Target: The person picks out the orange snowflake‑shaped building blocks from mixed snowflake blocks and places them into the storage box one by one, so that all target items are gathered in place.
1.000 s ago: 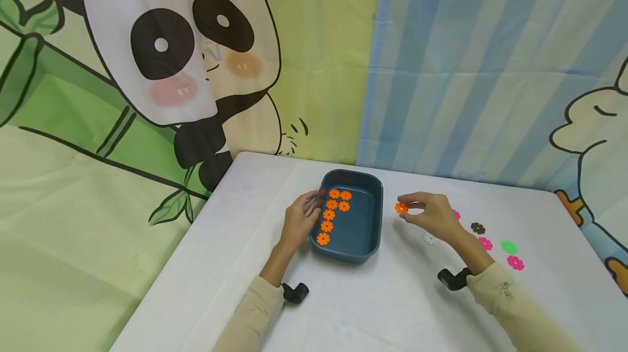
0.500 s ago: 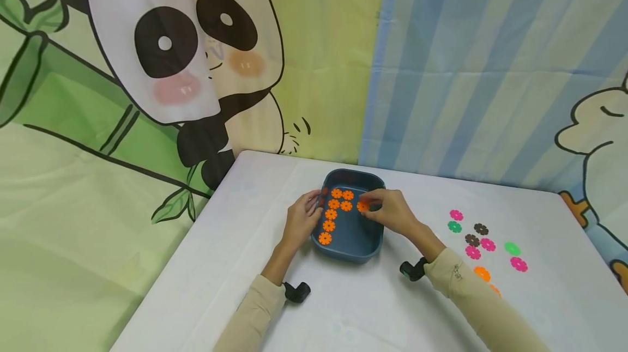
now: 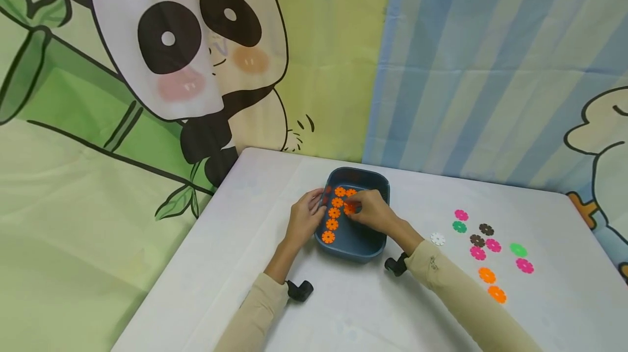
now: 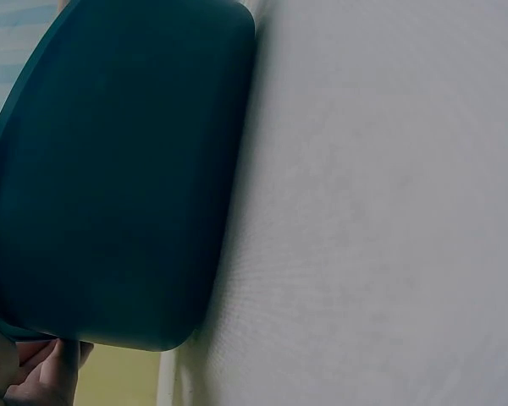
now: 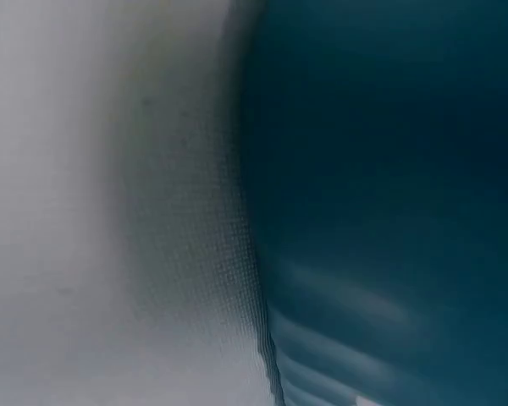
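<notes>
A dark blue plastic tray (image 3: 363, 243) stands on the table. Inside it, on the left, several orange snowflake discs (image 3: 332, 224) form a column, with a short second column beside its top. My left hand (image 3: 304, 218) grips the tray's left rim; the left wrist view shows fingers (image 4: 46, 376) at the tray's edge (image 4: 118, 186). My right hand (image 3: 375, 211) reaches over the right rim into the tray. Its fingertips pinch an orange disc (image 3: 349, 209) at the second column, partly hiding the discs there. In the right wrist view only the tray wall (image 5: 389, 186) and table show.
To the right lie loose discs: pink (image 3: 461, 214), dark green (image 3: 459, 226), brown (image 3: 486, 229), white (image 3: 438, 239), bright green (image 3: 518, 249) and orange (image 3: 487, 275). A printed curtain (image 3: 441, 68) hangs behind the white table (image 3: 353, 314).
My right hand has carried an orange disc leftward from beside the tray, over its rim, to the second column. My left hand has stayed on the left rim.
</notes>
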The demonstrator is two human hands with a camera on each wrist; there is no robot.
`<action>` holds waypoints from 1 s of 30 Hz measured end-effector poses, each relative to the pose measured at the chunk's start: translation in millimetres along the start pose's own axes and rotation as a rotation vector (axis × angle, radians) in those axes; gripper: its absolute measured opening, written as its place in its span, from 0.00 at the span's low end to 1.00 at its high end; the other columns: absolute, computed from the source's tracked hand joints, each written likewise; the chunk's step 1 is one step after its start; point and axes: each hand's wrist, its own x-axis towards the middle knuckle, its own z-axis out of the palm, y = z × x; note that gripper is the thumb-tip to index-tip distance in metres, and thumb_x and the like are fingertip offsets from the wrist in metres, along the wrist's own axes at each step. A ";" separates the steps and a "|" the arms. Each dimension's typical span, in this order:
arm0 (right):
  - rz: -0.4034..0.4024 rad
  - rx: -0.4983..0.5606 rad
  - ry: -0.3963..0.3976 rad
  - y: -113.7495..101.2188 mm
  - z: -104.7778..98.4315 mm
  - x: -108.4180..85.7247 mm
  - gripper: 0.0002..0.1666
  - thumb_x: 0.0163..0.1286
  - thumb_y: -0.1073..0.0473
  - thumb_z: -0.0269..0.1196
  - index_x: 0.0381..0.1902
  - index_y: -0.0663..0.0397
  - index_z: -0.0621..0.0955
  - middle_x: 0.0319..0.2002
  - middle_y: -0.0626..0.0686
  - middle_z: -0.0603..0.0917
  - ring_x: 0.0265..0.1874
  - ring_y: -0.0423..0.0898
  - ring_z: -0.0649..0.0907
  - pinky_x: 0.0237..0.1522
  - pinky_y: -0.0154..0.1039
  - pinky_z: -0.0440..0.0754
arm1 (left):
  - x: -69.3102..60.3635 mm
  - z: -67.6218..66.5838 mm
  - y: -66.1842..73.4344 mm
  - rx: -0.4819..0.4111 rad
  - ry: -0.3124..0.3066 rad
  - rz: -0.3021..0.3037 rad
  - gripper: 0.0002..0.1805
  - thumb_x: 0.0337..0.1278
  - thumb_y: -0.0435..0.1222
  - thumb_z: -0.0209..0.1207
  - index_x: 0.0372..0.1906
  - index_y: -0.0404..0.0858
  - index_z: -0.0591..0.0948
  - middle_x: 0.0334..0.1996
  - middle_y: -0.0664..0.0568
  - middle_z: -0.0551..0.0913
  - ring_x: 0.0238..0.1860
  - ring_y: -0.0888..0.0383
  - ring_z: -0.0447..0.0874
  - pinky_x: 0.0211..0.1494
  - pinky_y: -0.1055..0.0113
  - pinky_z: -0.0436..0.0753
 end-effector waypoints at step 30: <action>-0.033 -0.009 -0.088 4.7 6.8 11.3 0.18 0.54 0.67 0.74 0.43 0.67 0.86 0.39 0.58 0.88 0.37 0.51 0.87 0.39 0.42 0.88 | 0.1 0.0 1.6 0.014 -0.002 0.001 0.25 0.55 0.19 0.61 0.61 0.26 0.74 0.59 0.36 0.75 0.61 0.49 0.76 0.59 0.72 0.77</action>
